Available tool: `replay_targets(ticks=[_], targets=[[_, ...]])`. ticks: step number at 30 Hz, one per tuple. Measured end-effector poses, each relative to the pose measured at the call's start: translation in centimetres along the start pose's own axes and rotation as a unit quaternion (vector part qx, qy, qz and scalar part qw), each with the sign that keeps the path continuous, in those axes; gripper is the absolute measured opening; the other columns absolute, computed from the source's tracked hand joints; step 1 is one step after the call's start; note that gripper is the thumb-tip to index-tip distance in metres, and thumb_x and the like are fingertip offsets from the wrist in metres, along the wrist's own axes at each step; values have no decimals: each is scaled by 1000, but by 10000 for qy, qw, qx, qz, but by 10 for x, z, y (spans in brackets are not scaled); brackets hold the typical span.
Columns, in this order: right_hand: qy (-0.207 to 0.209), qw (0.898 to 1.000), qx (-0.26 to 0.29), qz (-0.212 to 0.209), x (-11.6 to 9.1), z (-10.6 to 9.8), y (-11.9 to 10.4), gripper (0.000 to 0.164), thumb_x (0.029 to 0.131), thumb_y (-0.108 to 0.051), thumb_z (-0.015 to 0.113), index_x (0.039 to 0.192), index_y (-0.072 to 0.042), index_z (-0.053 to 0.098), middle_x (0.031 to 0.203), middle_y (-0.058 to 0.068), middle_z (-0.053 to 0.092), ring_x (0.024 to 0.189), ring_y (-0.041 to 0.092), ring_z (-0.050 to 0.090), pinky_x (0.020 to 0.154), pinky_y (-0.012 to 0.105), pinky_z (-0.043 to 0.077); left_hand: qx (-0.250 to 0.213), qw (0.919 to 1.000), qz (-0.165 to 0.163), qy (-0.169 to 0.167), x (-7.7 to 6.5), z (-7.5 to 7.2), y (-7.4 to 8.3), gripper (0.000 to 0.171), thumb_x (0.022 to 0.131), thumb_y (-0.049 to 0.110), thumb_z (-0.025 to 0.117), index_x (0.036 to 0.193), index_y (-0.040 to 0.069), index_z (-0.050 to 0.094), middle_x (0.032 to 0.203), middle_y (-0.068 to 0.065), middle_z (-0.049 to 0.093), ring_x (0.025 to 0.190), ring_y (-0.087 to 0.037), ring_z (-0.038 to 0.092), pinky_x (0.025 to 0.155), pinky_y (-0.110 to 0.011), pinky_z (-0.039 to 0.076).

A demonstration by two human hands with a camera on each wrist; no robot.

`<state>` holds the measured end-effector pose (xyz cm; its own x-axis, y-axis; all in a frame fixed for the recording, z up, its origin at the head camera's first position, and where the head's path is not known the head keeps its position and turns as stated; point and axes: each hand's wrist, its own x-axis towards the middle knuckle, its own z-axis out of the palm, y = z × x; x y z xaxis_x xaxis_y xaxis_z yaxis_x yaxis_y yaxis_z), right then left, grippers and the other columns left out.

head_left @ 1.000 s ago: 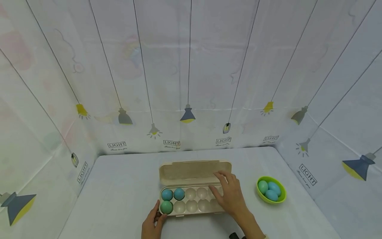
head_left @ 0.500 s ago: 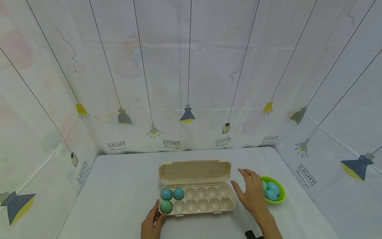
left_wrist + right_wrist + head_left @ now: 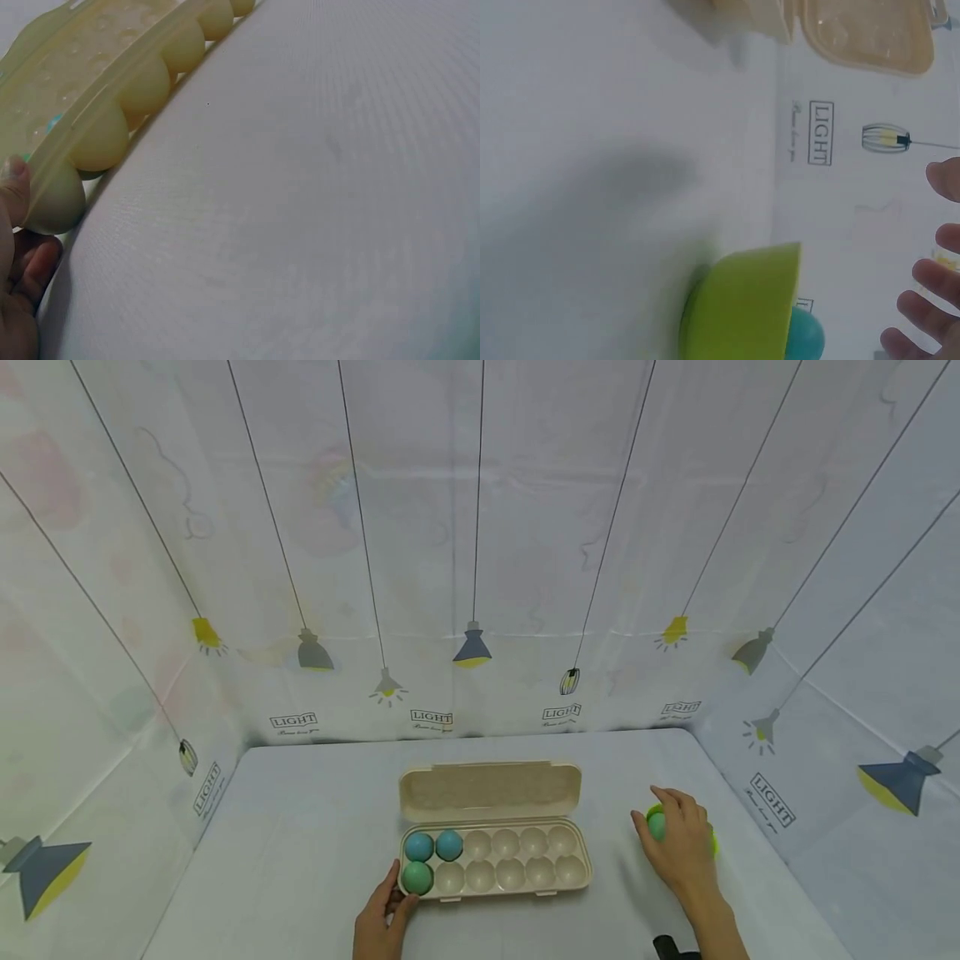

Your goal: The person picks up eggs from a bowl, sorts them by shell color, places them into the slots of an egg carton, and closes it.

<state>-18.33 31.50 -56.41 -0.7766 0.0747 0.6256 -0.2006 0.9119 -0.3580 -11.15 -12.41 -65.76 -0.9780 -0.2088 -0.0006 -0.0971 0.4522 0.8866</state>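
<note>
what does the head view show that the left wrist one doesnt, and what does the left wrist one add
Only the head view: the right hand over the green bowl, with one green egg visible there, plus the lamp-print backdrop.

Only the left wrist view: the rounded outer sides of the cups, seen from low down.

Both: the left hand gripping a corner of the egg carton, and the white table surface. The carton's eggs are clear from the head, just blue and green slivers at the wrist.

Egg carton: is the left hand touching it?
Touching. The left wrist view shows it: the left hand grips the egg carton at one end, thumb against its rim.
</note>
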Motion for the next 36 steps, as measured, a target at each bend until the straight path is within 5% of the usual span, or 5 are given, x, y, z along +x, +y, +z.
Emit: replay_targets(ticks=[14, 28, 36], targets=[[-616, 9959, -218, 620, -9, 3, 47, 46, 87, -13, 68, 129, 1, 58, 126, 27, 53, 115, 49, 45, 87, 64, 37, -4, 10000, 21, 38, 1, 1, 0, 63, 92, 28, 73, 149, 14, 49, 103, 2, 67, 86, 1, 60, 77, -18, 55], [-1324, 9886, -499, 505, -15, 12, 63, 44, 83, -13, 74, 124, 0, 62, 127, 29, 57, 113, 50, 47, 81, 65, 40, -32, 9996, 239, 126, 2, 1, -4, 65, 93, 37, 70, 149, 11, 48, 103, 2, 65, 86, 2, 59, 80, -18, 55], [-2481, 9628, -719, 791, -2, 0, 62, 49, 87, -24, 72, 129, -2, 60, 132, 30, 56, 120, 52, 42, 89, 72, 28, 28, 9999, 110, 57, 1, 0, -2, 65, 93, 38, 70, 149, 13, 48, 103, 2, 65, 86, 2, 59, 79, -19, 54]])
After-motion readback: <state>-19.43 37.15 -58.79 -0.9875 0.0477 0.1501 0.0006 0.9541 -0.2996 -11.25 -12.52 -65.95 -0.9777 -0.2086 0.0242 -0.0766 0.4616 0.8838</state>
